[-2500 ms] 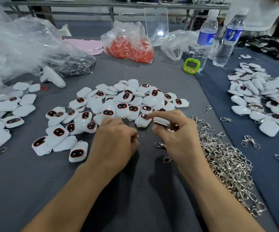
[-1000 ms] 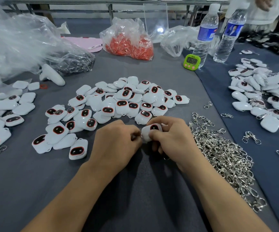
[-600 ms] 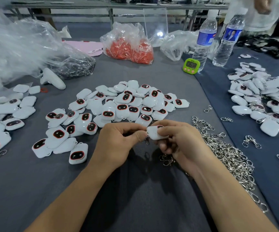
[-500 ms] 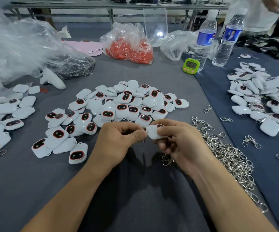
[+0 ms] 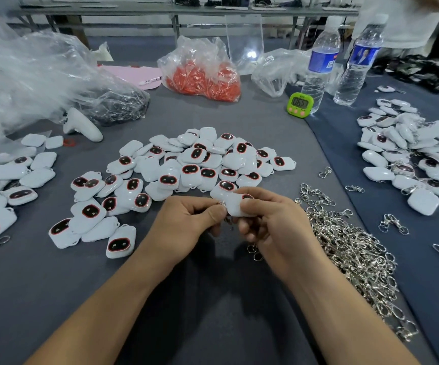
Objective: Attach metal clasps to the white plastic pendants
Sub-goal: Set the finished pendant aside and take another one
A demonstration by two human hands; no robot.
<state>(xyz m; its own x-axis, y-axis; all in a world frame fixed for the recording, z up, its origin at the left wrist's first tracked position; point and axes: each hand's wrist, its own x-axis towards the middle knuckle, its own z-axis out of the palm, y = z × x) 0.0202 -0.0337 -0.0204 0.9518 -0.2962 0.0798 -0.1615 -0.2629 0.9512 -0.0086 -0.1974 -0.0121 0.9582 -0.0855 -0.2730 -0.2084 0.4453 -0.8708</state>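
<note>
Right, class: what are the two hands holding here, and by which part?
The right hand grips a white pendant by its right side. The left hand pinches a metal clasp at the pendant's left corner.

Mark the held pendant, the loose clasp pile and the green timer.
held pendant (image 5: 235, 206), head view, middle of its white shell.
clasp pile (image 5: 352, 248), head view, middle of the heap.
green timer (image 5: 300, 102), head view, its display.
</note>
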